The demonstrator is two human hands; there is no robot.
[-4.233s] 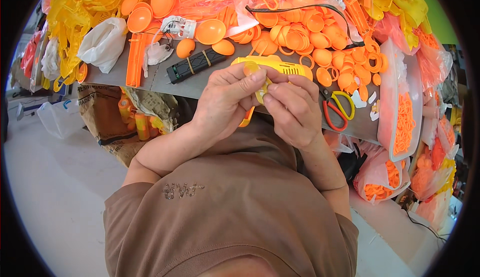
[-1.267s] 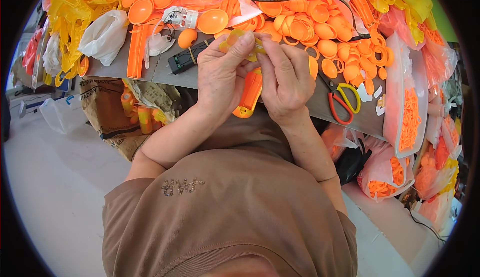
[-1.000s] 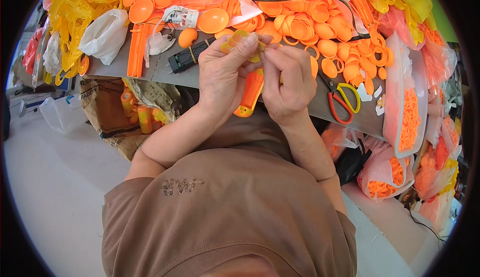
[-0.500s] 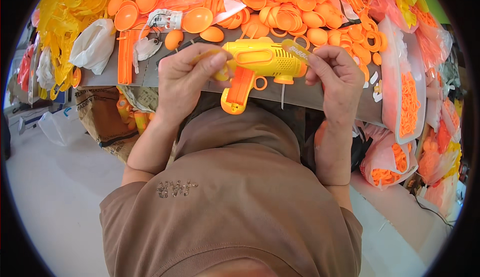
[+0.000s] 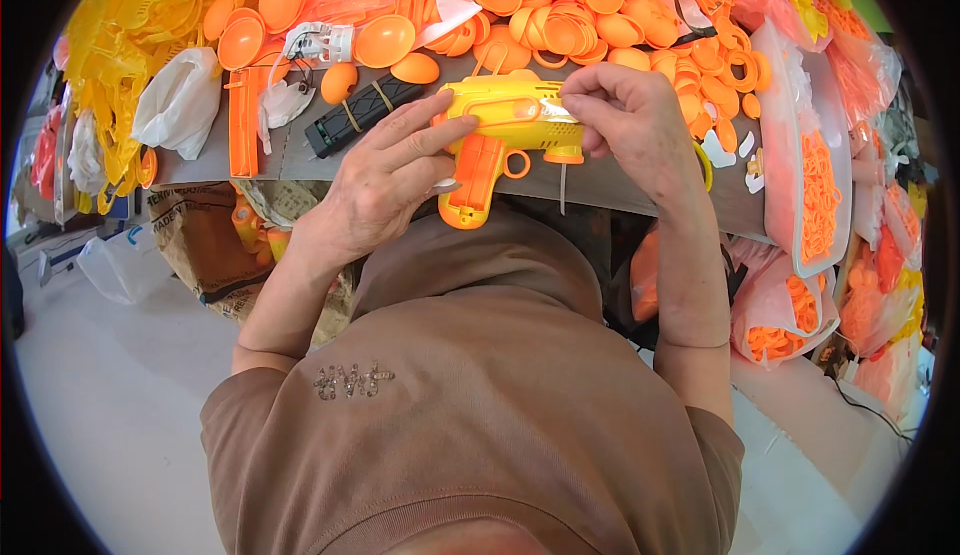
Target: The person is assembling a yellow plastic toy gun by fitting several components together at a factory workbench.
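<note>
A yellow toy gun (image 5: 520, 142) with an orange battery grip (image 5: 468, 198) and orange trigger lies on its side at the table's near edge. My left hand (image 5: 385, 180) has its fingers stretched out, their tips against the gun's rear. A small white piece shows under its lower fingers; what it is, I cannot tell. A shiny sticker (image 5: 549, 109) lies against the gun's upper side. At its right end, the thumb and forefinger of my right hand (image 5: 632, 120) pinch together. A thin pale strip (image 5: 563, 190) hangs below the gun's front.
Heaped orange round caps (image 5: 565, 30) cover the table's back. A black bar-shaped box (image 5: 360, 115) with bands lies left of the gun. A clear bin (image 5: 812, 240) of orange rings stands right, yellow shells (image 5: 125, 65) far left. A brown paper sack (image 5: 215, 250) is below the table.
My right hand has brought the sticker left and down onto the gun's side. The left hand has turned flat, its fingers opening onto the gun. The yellow piece it held is out of it.
</note>
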